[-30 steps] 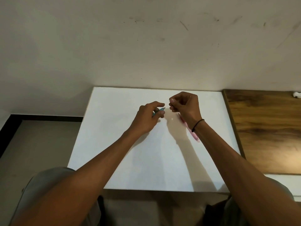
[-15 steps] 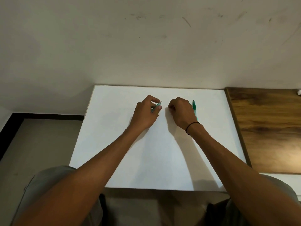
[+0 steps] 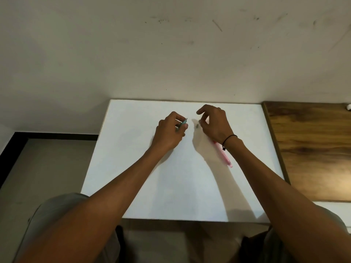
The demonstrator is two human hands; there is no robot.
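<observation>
My left hand (image 3: 171, 132) pinches a short teal pen part (image 3: 183, 123) between thumb and fingers, just above the white table (image 3: 152, 186). My right hand (image 3: 215, 124) hovers to its right with its fingers loosely curled and apart, holding nothing that I can see. A small dark piece (image 3: 197, 126) lies on the table just by that hand's thumb tip. A pink pen (image 3: 225, 158) lies on the table, partly hidden under my right wrist.
A wooden surface (image 3: 313, 149) adjoins the white table on the right, with a small white object (image 3: 348, 106) at its far edge. A scuffed wall rises right behind the table. Grey floor lies to the left, and my knees are below the near edge.
My right hand has lifted off the table and spread its fingers. The small dark piece now shows on the table beside it. My left hand kept its hold and barely moved.
</observation>
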